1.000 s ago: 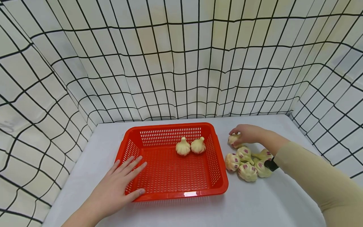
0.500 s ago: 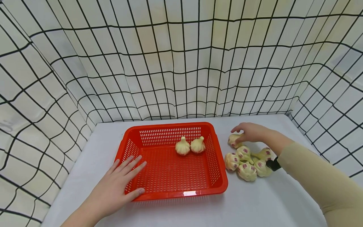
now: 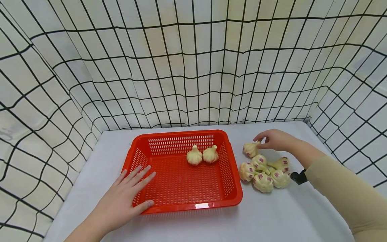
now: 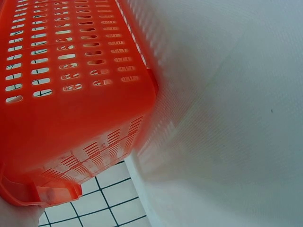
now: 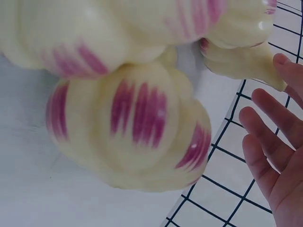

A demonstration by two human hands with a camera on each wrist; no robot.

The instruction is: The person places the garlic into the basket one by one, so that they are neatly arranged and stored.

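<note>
While the left hand [image 3: 121, 200] lies spread over a red rectangular plastic basket [image 3: 181, 183], the right hand [image 3: 275, 139] (pinch or touch, cannot tell) is at the stem of a cream, round, plastic-looking garlic bulb [image 3: 250, 149] right of it; step, seemingly: grasping; next move needs: secure pinch.

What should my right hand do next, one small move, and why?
Probably pinch the stem of the rearmost loose garlic bulb: your right hand is right at it, loosely open, while that bulb lies outside the red plastic basket and two other bulbs sit inside.
</note>
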